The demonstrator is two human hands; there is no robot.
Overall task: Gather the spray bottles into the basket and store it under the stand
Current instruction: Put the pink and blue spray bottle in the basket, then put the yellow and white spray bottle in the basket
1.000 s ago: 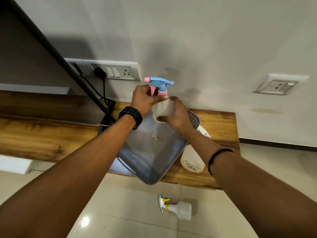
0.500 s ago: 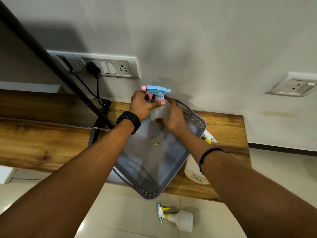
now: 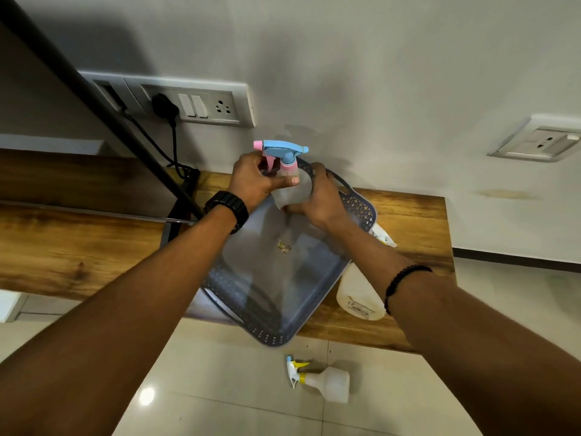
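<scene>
- Holding the pink-and-blue spray bottle (image 3: 290,187) above the far corner of the grey basket (image 3: 276,328), the left hand (image 3: 254,180) grips its neck and the right hand (image 3: 320,199) wraps its clear body.
- Printing shows on the label of a white bottle (image 3: 358,297) lying on the wooden stand (image 3: 408,221) just right of the basket; it is too small to read.
- On the near tiled floor (image 3: 220,388) lies a yellow-trigger spray bottle (image 3: 323,380).
- A black cord (image 3: 171,143) hangs from the switchboard (image 3: 207,105) on the far grey wall; a second socket plate (image 3: 534,143) sits far right.
</scene>
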